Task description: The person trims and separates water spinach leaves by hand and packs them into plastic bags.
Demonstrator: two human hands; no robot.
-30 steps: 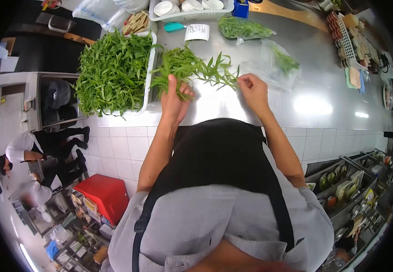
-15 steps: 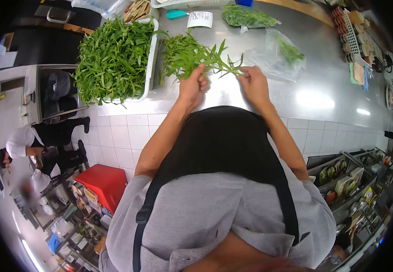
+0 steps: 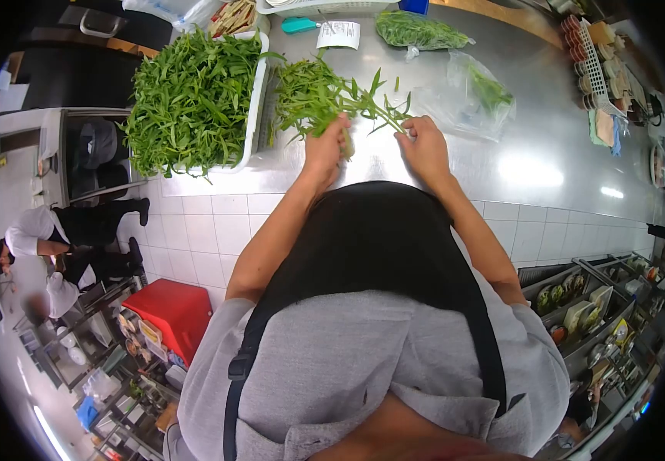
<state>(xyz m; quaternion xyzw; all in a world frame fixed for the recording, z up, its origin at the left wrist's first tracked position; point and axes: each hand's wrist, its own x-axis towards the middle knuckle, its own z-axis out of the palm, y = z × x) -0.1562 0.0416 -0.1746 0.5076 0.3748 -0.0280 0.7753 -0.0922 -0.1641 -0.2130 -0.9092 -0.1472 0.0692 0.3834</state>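
My left hand (image 3: 325, 150) is closed around stems of leafy greens with long narrow leaves that look like water spinach (image 3: 309, 96). A short pale stem end pokes out below its fingers. Opposite it, my right hand (image 3: 426, 150) pinches the lower end of a sprig (image 3: 378, 111) that reaches across between both hands. A small cut-off bit of stem (image 3: 396, 83) lies on the steel counter just above. To the left, a white basket (image 3: 257, 100) is heaped with the same kind of greens (image 3: 190, 104).
Bagged greens (image 3: 421, 31) and a clear plastic bag (image 3: 463, 100) with greens lie on the steel counter (image 3: 536, 107). A paper slip (image 3: 339, 34) and a teal-handled tool (image 3: 299, 24) are at the back. Two people work far left, near a red bin (image 3: 171, 315).
A small stem piece now lies on the counter above my hands. My right hand has shifted slightly down and left, and a pale stem end now shows below my left hand.
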